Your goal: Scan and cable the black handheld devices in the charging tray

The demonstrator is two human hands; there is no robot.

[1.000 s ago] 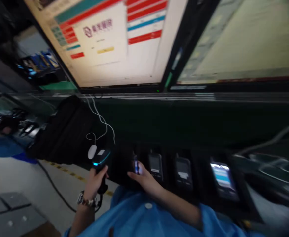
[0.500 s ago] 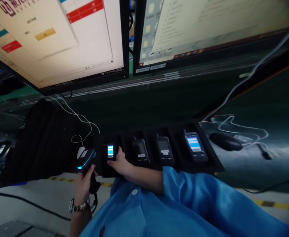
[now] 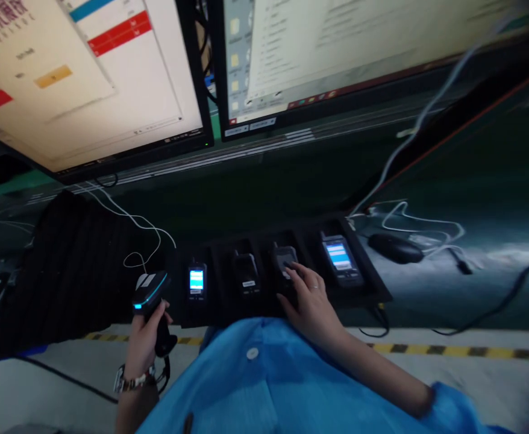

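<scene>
While the left hand [image 3: 144,337] grips the scanner [image 3: 149,295], the right hand [image 3: 309,298], fingers unclenched on the third handset [image 3: 284,260], risks unseating it from the tray [image 3: 373,283].

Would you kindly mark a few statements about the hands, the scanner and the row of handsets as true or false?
1. The left hand grips a handheld scanner. True.
2. The right hand rests on the leftmost handset. False: it touches the third handset from the left.
3. Four handsets stand in the black tray. True.
4. All four screens are dark. False: the first handset and the fourth handset are lit.
5. A mouse lies right of the tray. True.
</scene>
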